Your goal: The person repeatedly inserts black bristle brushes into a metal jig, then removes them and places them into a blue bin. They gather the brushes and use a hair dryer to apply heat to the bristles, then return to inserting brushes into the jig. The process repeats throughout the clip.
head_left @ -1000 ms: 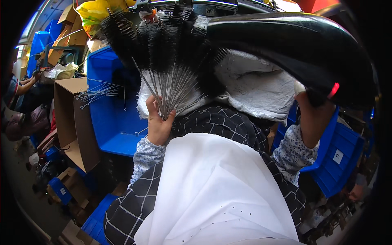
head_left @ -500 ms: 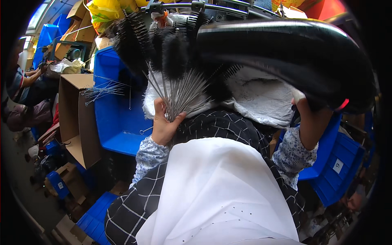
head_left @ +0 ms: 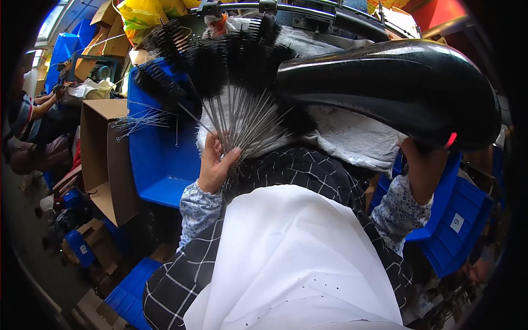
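My left hand (head_left: pixel 215 165) grips a fanned bundle of black bristle brushes (head_left: pixel 231 60) by their thin twisted wire stems (head_left: pixel 242 118). The bristle heads spread upward like a fan above my lap. My right hand (head_left: pixel 423 165) reaches up under a large glossy black curved cover (head_left: pixel 396 88), and its fingers are hidden behind that cover. A white cloth (head_left: pixel 291 258) and a black checked garment (head_left: pixel 297 170) cover my lap.
A blue plastic bin (head_left: pixel 159 159) stands at my left with loose wire stems (head_left: pixel 140 121) over its rim, beside an open cardboard box (head_left: pixel 102 159). More blue bins (head_left: pixel 462 220) are at the right. Another person (head_left: pixel 33 121) sits at the far left.
The brush bundle has fanned out a little wider and shifted slightly in my left hand. My right hand stays under the black cover.
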`<state>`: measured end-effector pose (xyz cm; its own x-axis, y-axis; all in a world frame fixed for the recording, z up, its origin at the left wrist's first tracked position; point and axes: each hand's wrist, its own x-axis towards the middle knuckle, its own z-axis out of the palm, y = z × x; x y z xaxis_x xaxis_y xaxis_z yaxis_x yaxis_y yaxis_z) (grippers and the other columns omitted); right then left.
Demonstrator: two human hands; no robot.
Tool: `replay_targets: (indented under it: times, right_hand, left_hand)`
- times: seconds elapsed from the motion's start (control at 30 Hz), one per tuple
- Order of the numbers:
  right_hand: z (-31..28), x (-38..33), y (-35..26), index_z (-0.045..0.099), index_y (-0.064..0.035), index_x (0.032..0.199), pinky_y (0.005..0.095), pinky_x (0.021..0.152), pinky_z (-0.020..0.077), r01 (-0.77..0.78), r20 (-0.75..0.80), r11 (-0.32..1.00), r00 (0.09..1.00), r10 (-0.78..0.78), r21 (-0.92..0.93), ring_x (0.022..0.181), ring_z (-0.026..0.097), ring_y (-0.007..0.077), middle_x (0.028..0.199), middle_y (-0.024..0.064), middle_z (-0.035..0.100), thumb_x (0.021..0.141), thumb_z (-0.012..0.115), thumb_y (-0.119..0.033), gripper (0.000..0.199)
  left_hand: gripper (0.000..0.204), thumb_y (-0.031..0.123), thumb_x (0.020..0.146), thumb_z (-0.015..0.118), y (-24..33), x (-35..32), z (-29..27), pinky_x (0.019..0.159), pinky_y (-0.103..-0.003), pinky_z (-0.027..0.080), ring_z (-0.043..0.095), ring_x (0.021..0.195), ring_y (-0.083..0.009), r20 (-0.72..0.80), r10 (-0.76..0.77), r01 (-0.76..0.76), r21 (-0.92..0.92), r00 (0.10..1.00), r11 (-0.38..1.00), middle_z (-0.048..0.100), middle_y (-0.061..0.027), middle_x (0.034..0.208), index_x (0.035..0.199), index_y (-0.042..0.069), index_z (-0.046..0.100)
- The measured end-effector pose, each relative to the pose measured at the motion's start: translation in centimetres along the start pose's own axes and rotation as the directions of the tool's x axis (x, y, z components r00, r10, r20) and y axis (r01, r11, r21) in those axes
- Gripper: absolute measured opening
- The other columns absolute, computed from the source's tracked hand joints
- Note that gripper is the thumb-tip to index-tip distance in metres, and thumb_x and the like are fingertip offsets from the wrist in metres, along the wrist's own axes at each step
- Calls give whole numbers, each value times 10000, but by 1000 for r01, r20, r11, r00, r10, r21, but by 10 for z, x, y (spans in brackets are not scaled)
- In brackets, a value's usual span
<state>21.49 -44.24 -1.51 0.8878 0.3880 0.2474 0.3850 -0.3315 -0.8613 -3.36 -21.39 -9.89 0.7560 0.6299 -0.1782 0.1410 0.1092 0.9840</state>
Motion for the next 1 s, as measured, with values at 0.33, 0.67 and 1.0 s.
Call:
replay_targets:
  times: [0.33, 0.67, 1.0]
  right_hand:
    - [-13, -3, 1, 575, 25, 768, 256, 547, 440, 107, -45, 965, 992, -121, -239, 556, 553, 129, 608, 65, 572, 601, 625, -6, 177]
    - [-24, 1, 6, 533, 12, 792, 242, 479, 401, -15, 147, 965, 988, 56, -262, 512, 534, 104, 586, 58, 561, 606, 613, -12, 204]
    - [-14, -4, 14, 525, 11, 800, 249, 527, 424, -39, 118, 936, 989, 85, -351, 556, 554, 127, 640, 75, 577, 608, 611, -18, 212]
  left_hand:
    - [299, 61, 728, 594, -15, 5, -2, 752, -258, 369, 445, 810, -129, -121, 61, -24, 286, 991, 958, 467, -91, 862, 899, 17, 352]
    - [356, 72, 655, 659, -20, 12, 5, 746, -266, 337, 392, 780, -170, -112, 108, -47, 450, 988, 892, 399, -84, 817, 822, 31, 347]
    - [355, 81, 642, 671, -23, 12, 4, 698, -279, 337, 377, 744, -193, -51, 168, -107, 583, 984, 806, 360, -74, 782, 817, 7, 371]
